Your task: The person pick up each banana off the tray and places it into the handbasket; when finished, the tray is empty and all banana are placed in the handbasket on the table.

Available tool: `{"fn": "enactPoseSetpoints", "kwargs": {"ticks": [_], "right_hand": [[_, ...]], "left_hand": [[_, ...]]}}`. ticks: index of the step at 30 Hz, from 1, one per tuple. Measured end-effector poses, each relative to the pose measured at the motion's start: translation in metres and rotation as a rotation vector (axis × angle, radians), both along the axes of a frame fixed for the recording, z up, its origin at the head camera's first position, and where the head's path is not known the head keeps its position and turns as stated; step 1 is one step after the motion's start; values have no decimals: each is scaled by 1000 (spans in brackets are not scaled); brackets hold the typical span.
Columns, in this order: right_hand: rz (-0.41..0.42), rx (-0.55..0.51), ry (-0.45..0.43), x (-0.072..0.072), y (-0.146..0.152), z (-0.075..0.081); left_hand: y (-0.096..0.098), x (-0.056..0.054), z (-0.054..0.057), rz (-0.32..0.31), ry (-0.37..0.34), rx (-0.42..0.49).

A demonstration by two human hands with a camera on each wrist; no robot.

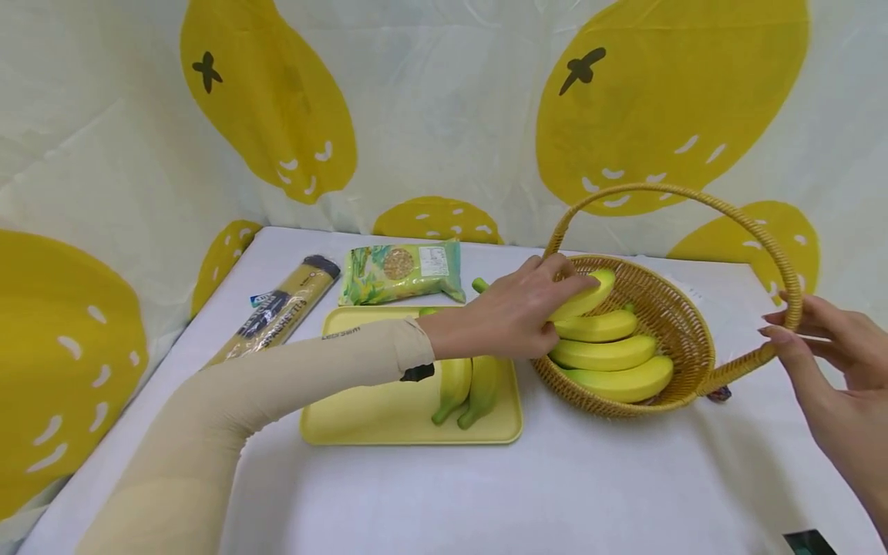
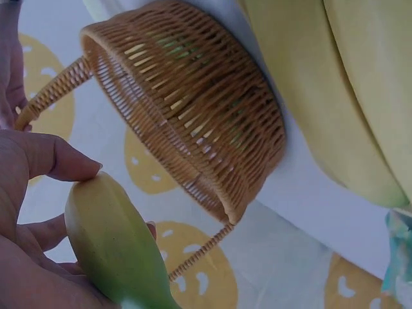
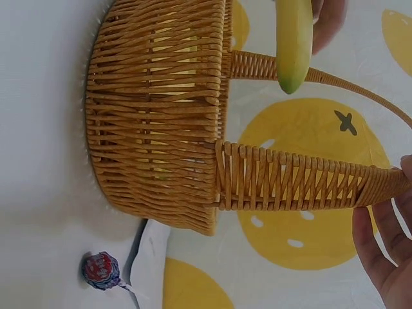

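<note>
My left hand (image 1: 502, 314) grips a yellow banana (image 1: 591, 297) above the left side of a round wicker basket (image 1: 683, 339). In the left wrist view, thumb and fingers surround this banana (image 2: 112, 235), its greener end pointing down. Three more bananas (image 1: 620, 379) lie side by side inside the basket. At the far right, my right hand (image 1: 849, 378) holds the basket's tall arched handle (image 1: 745, 220) between thumb and fingers; the handle (image 3: 290, 177) also shows in the right wrist view. Further bananas (image 1: 455, 389) lie on a yellow tray (image 1: 368, 420), partly hidden by my left forearm.
A spaghetti packet (image 1: 280, 304) lies left of the tray, partly behind my left sleeve. Behind the tray is a green printed food packet (image 1: 398, 270). A wrapped lollipop (image 3: 101, 270) lies beside the basket. Fruit-printed cloth (image 1: 444, 116) hangs behind the white table (image 1: 555, 493).
</note>
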State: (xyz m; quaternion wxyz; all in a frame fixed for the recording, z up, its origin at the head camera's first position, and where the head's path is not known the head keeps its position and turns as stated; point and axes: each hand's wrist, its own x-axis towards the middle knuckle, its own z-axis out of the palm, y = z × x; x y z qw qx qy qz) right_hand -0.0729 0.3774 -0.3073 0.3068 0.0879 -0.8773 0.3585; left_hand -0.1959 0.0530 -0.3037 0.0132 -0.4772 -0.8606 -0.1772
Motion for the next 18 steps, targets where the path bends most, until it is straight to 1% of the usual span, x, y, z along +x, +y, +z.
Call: {"fn": "enactPoseSetpoints", "kwargs": {"ticks": [3,4,6,10,12,16,18], "right_hand": [[-19,15,-16,0,0,-1],[-31,17,-24,1,0,0],[-26,14,-15,1,0,-1],[-12,4,1,2,0,-2],[-9,7,2,2,1,-2],[9,8,11,-1,2,-2],[27,5,19,-2,2,-2]], "left_hand": [[7,-5,2,-7,49,-31],[11,-6,3,-9,55,-41],[17,-7,4,-15,55,-59],[33,-9,4,-33,24,-104],[42,-10,4,-39,21,-135],[58,-15,5,-44,53,-196],[65,-18,5,-45,57,-221]]}}
